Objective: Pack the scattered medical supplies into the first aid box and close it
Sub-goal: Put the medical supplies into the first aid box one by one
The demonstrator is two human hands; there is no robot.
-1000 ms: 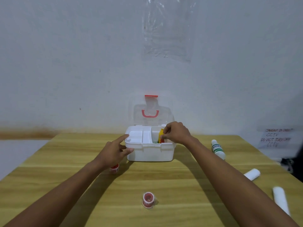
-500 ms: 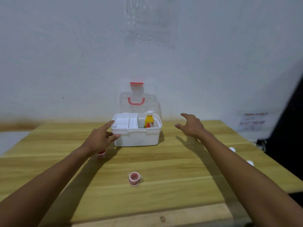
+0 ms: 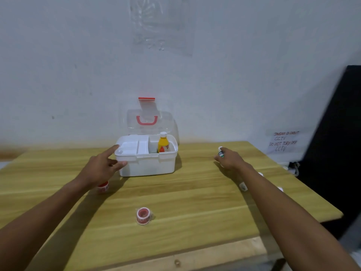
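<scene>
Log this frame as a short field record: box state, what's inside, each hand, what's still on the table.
box: white first aid box, lid open and upright, toward the back of the table
inside: yellow bottle standing in the right compartment; left tray looks empty
left hand: left hand touching the box's left front corner, holding nothing
right hand: right hand closing on the white bottle with green label, right of the box
loose on table: tape roll near the front; another tape roll under the left wrist; small white items beside the right forearm, mostly hidden
</scene>
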